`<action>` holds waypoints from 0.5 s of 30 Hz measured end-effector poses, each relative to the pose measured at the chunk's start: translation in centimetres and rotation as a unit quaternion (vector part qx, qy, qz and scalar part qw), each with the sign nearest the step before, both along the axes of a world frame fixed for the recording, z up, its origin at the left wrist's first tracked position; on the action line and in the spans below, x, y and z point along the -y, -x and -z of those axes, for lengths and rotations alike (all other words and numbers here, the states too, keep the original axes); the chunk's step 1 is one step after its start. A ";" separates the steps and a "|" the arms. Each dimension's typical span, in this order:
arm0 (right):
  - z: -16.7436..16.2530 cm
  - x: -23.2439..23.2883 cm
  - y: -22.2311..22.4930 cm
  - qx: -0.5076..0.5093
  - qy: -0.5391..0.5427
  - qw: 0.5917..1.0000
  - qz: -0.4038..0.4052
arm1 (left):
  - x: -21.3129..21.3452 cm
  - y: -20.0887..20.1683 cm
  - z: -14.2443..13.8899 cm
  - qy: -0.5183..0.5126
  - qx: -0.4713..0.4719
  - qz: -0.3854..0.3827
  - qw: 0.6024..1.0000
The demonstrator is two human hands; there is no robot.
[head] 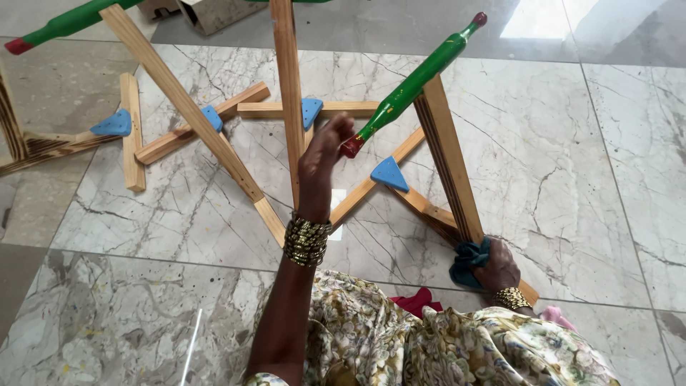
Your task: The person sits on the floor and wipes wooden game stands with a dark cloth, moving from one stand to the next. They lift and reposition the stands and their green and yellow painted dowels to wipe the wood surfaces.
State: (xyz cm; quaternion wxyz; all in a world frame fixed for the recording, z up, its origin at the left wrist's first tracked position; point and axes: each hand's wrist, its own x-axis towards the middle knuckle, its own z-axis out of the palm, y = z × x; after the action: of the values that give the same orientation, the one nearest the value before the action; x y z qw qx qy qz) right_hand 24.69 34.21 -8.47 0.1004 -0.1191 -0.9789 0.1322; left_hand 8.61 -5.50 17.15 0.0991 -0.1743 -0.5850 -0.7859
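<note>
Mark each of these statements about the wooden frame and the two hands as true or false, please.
1. The right hand presses a teal cloth against a wooden leg. True.
2. The left hand rests flat on the floor. False: it is raised, beside the red tip of a green rod.
3. The triangular corner brackets are blue. True.
4. The floor is carpet. False: it is marble-patterned tile.
5. Both wrists wear gold bangles. True.
</note>
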 end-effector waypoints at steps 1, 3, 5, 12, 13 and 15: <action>0.0 -0.5 -0.2 -0.001 -0.015 1.000 -0.026 | -0.3 -0.4 -1.8 0.032 -0.036 -0.014 0.999; -1.1 -1.2 0.4 0.001 -0.039 0.996 -0.075 | -0.4 -1.4 -4.2 0.121 -0.055 -0.041 0.990; -3.7 -1.7 2.0 0.268 -0.114 0.954 -0.066 | -1.0 -1.8 -5.4 0.195 -0.095 -0.075 0.973; -16.7 4.4 2.6 0.261 -0.054 0.936 -0.231 | -3.1 -2.4 -5.0 0.355 -0.106 -0.160 0.915; -17.3 6.7 2.7 0.189 0.032 0.943 -0.270 | -3.3 -2.6 -5.1 0.381 -0.105 -0.167 0.903; -17.2 11.3 4.6 0.051 0.059 0.952 -0.295 | -3.8 -3.9 -5.1 0.396 -0.128 -0.184 0.890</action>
State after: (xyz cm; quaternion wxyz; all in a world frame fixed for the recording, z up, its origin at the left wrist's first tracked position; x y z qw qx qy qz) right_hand 20.10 22.88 8.69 -0.0003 0.1628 -0.9648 0.2067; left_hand 12.48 -1.67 22.28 0.2387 -0.1873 -0.8518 -0.4271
